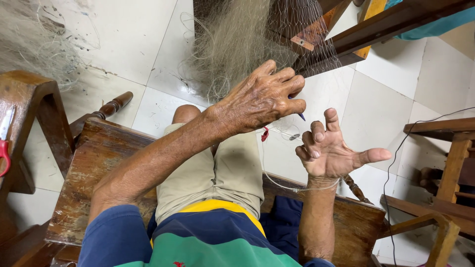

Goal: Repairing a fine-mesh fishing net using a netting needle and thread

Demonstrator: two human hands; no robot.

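- white floor tiles (pixel 123 39) are filling the background, and a worn wooden bench (pixel 94 168) is carrying the seated person, whose khaki shorts (pixel 217 173) are showing at the centre.
- the left hand (pixel 262 99) is reaching across toward one o'clock, knuckles up, its fingers curling tightly closed; a small blue tip (pixel 302 116) is poking out below them, and it is too small to tell what it is.
- the right hand (pixel 331 151) is sitting just below it at about three o'clock, palm up and spread wide, thumb pointing to three o'clock, fingers half bent and gripping nothing firmly; a thin pale line (pixel 297 188) is looping round its wrist.
- the fishing net (pixel 232 44) is hanging at twelve o'clock, a bunched pale mass draping down to the floor, with fine mesh stretching toward the left hand's fingertips.
- a small red piece (pixel 265 133) is dangling between the two hands, on the line.
- a dark wooden frame (pixel 376 29) is crossing at one o'clock, the mesh lying over it.
- a second heap of net (pixel 39 44) is lying at ten o'clock.
- red-handled scissors (pixel 5 143) are resting at nine o'clock on a wooden armrest (pixel 34 99).
- another wooden chair (pixel 445 163) is standing at four o'clock, a thin dark cord (pixel 396 163) trailing beside it.
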